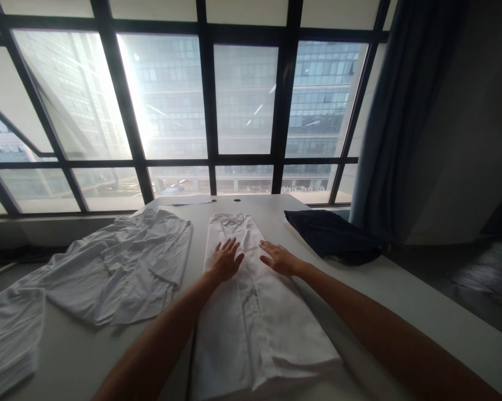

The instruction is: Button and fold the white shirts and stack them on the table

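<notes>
A wide, dark-framed window filled the far side of the room, with a glass-fronted building beyond it; a blue curtain hung at the right, where the room was dim; the white table ran from the near side towards the window; a rumpled white garment sprawled over its left part; a shirt, also white, lay lengthwise along the middle, collar at the far end; a dark garment lay in a heap near the right edge; a dark round hole showed near the table's far end.

The shirt lay beneath both hands; the left hand was over its left half, the right hand over its right edge; both were unclenched, palms down, gripping nothing; how firmly they pressed could not be told.
</notes>
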A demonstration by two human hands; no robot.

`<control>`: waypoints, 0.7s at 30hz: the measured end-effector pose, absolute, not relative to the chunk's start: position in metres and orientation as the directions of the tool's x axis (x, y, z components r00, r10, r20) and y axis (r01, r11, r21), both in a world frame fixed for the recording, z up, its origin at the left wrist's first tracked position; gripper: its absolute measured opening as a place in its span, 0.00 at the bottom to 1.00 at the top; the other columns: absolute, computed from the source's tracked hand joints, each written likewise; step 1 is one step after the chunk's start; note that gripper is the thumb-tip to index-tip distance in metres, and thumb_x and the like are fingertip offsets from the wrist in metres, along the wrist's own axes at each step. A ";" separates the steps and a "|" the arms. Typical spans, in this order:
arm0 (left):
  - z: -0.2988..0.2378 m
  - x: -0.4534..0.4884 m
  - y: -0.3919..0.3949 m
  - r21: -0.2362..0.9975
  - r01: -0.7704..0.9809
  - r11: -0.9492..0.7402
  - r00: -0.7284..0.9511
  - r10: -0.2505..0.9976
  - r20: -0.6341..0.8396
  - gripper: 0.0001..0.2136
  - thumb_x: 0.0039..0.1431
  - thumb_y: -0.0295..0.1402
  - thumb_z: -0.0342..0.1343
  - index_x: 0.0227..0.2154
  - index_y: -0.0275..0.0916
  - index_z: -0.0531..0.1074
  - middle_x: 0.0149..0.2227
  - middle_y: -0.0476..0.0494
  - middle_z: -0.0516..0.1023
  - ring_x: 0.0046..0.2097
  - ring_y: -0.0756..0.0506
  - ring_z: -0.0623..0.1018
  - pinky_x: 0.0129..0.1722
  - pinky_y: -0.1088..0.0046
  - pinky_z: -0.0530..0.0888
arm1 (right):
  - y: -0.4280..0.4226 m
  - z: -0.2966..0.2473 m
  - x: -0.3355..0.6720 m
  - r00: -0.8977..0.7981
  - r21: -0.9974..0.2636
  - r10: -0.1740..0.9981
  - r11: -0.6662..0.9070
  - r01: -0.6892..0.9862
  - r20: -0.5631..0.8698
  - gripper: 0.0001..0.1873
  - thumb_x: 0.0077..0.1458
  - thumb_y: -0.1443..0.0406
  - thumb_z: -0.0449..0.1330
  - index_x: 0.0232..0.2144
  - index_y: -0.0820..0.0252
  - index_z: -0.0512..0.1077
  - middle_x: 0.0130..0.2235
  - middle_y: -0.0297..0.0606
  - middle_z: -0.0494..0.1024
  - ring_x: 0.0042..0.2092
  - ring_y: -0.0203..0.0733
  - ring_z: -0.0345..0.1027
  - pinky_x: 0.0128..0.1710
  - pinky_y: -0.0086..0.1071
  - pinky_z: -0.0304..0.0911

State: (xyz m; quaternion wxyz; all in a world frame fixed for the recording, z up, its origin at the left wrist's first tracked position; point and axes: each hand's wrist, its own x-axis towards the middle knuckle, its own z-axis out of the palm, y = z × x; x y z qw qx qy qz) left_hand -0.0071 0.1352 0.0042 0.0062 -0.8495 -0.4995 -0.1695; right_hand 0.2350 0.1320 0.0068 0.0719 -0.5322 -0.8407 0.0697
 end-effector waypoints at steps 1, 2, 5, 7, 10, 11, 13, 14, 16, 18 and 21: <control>0.003 -0.013 0.137 0.153 0.889 -0.433 0.382 0.882 0.275 0.28 0.67 0.48 0.39 0.64 0.37 0.58 0.68 0.37 0.53 0.69 0.39 0.52 0.66 0.52 0.49 | 0.126 0.003 0.234 -0.433 -0.195 0.901 0.430 0.881 0.033 0.34 0.65 0.51 0.40 0.68 0.58 0.49 0.70 0.41 0.45 0.70 0.48 0.37 0.66 0.49 0.35; 0.001 -0.018 0.138 0.152 0.912 -0.380 0.343 0.912 0.226 0.29 0.67 0.48 0.38 0.64 0.37 0.57 0.69 0.37 0.52 0.69 0.39 0.51 0.66 0.51 0.50 | 0.121 -0.001 0.233 -0.438 -0.196 0.899 0.432 0.880 0.015 0.34 0.65 0.51 0.40 0.68 0.59 0.49 0.70 0.42 0.45 0.70 0.48 0.36 0.66 0.49 0.35; -0.005 -0.031 0.140 0.145 0.927 -0.346 0.337 0.938 0.083 0.31 0.66 0.50 0.38 0.65 0.37 0.54 0.70 0.38 0.48 0.70 0.40 0.48 0.66 0.53 0.51 | 0.111 -0.007 0.229 -0.429 -0.193 0.903 0.418 0.888 -0.019 0.34 0.66 0.51 0.38 0.68 0.59 0.49 0.70 0.42 0.44 0.70 0.46 0.35 0.66 0.50 0.35; -0.007 -0.034 0.136 0.137 0.925 -0.353 0.344 0.935 0.089 0.29 0.67 0.48 0.37 0.66 0.36 0.54 0.70 0.38 0.47 0.70 0.41 0.48 0.67 0.55 0.50 | 0.106 -0.006 0.227 -0.418 -0.177 0.908 0.412 0.894 0.000 0.34 0.66 0.51 0.39 0.68 0.60 0.50 0.70 0.42 0.45 0.70 0.47 0.36 0.66 0.51 0.35; -0.004 -0.037 0.120 0.180 0.920 -0.348 0.325 0.934 0.147 0.27 0.68 0.45 0.37 0.65 0.36 0.55 0.69 0.36 0.52 0.69 0.41 0.52 0.66 0.55 0.51 | 0.098 -0.004 0.232 -0.396 -0.164 0.912 0.409 0.897 0.108 0.31 0.66 0.54 0.40 0.65 0.60 0.56 0.68 0.44 0.53 0.69 0.48 0.44 0.66 0.50 0.37; -0.002 -0.039 0.112 0.208 0.911 -0.357 0.330 0.931 0.153 0.27 0.68 0.45 0.38 0.65 0.36 0.55 0.68 0.36 0.52 0.69 0.41 0.53 0.66 0.55 0.51 | 0.094 -0.003 0.236 -0.387 -0.172 0.910 0.409 0.896 0.149 0.29 0.66 0.55 0.41 0.64 0.60 0.59 0.67 0.45 0.56 0.68 0.47 0.47 0.66 0.48 0.38; 0.004 -0.045 0.090 0.255 0.877 -0.407 0.379 0.913 0.152 0.28 0.67 0.46 0.39 0.65 0.37 0.55 0.68 0.35 0.52 0.69 0.40 0.53 0.66 0.54 0.51 | 0.085 -0.001 0.245 -0.370 -0.205 0.909 0.406 0.891 0.192 0.28 0.66 0.57 0.41 0.63 0.59 0.62 0.65 0.45 0.61 0.66 0.46 0.52 0.66 0.45 0.41; 0.007 -0.049 0.079 0.269 0.858 -0.437 0.411 0.899 0.150 0.29 0.67 0.47 0.39 0.65 0.38 0.55 0.69 0.36 0.52 0.69 0.40 0.52 0.66 0.53 0.50 | 0.079 0.000 0.250 -0.366 -0.224 0.911 0.404 0.887 0.191 0.28 0.66 0.57 0.41 0.63 0.59 0.62 0.65 0.45 0.61 0.66 0.46 0.52 0.66 0.44 0.42; 0.013 -0.055 0.057 0.276 0.825 -0.492 0.467 0.870 0.156 0.29 0.67 0.49 0.39 0.65 0.40 0.54 0.69 0.37 0.50 0.70 0.41 0.49 0.66 0.53 0.48 | 0.068 0.002 0.256 -0.379 -0.255 0.909 0.413 0.874 0.174 0.29 0.66 0.55 0.41 0.64 0.58 0.60 0.66 0.44 0.59 0.66 0.46 0.51 0.66 0.44 0.43; 0.016 -0.057 0.039 0.268 0.803 -0.533 0.517 0.846 0.135 0.30 0.66 0.51 0.39 0.66 0.41 0.54 0.69 0.38 0.49 0.70 0.41 0.48 0.66 0.53 0.46 | 0.055 0.005 0.256 -0.432 -0.261 0.887 0.462 0.848 0.164 0.31 0.65 0.52 0.42 0.66 0.56 0.56 0.68 0.41 0.54 0.68 0.46 0.46 0.66 0.46 0.41; 0.014 -0.052 0.020 0.236 0.781 -0.578 0.586 0.809 0.041 0.31 0.66 0.52 0.38 0.67 0.40 0.52 0.69 0.38 0.47 0.70 0.41 0.46 0.67 0.55 0.45 | 0.036 0.008 0.247 -0.549 -0.248 0.830 0.554 0.794 0.099 0.31 0.65 0.52 0.43 0.67 0.53 0.53 0.69 0.39 0.48 0.70 0.47 0.39 0.66 0.50 0.36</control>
